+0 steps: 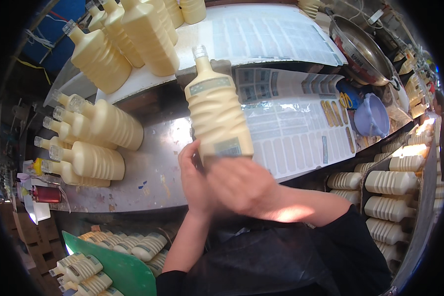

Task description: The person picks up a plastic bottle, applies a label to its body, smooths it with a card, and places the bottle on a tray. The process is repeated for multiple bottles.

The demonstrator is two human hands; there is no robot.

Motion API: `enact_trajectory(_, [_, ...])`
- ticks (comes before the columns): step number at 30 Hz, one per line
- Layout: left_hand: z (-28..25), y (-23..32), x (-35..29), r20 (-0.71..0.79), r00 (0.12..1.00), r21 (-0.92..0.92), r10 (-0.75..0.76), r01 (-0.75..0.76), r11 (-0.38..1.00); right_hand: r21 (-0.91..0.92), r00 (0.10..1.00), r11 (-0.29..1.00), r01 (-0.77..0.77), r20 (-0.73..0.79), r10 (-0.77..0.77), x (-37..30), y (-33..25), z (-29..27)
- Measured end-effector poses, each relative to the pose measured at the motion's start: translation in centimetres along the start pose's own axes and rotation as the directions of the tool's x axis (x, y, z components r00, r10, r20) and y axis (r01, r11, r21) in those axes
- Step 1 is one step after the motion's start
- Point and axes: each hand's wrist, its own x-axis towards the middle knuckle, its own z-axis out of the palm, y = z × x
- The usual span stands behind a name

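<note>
On my head feed the cream bottle (217, 113) lies mid-view, neck pointing away over a grey block (223, 66), my left hand (195, 177) at its lower left edge, fingertips against its side, grip partly hidden so can't tell. My right hand (244, 187) crosses its base just below the lower label (228, 146), fingers too blurred to call spread or pinching. Label sheets (286, 143) to the right, more cream bottles (98, 160) left.
</note>
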Motion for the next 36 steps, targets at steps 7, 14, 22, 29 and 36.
enact_trajectory(7, [1.5, 2.3, 0.0, -0.025, 0.999, 0.075, -0.023, 0.025, 0.997, 0.105, 0.841, 0.837, -0.536, -0.017, 0.541, 0.6, 3.0, -1.8])
enact_trajectory(14, [1.8, 0.6, 0.8, 0.019, 0.979, 0.613, 0.205, -0.173, 0.771, 0.248, 0.623, 0.587, -0.771, 0.101, 0.776, -1.7, 1.3, -0.3])
enact_trajectory(22, [1.6, 0.6, 0.3, 0.021, 0.982, 0.49, 0.186, -0.172, 0.854, 0.296, 0.656, 0.616, -0.731, 0.052, 0.753, -1.5, 0.0, -0.6])
enact_trajectory(29, [-0.1, 0.4, 0.0, 0.065, 0.988, 0.407, 0.143, -0.157, 0.9, 0.17, 0.573, 0.564, -0.808, 0.009, 0.819, -2.7, 2.0, 0.2])
enact_trajectory(36, [-1.2, 0.7, 0.9, 0.139, 0.986, 0.389, 0.091, -0.138, 0.911, 0.069, 0.742, 0.792, -0.607, -0.307, 0.596, -2.0, 1.9, 1.0])
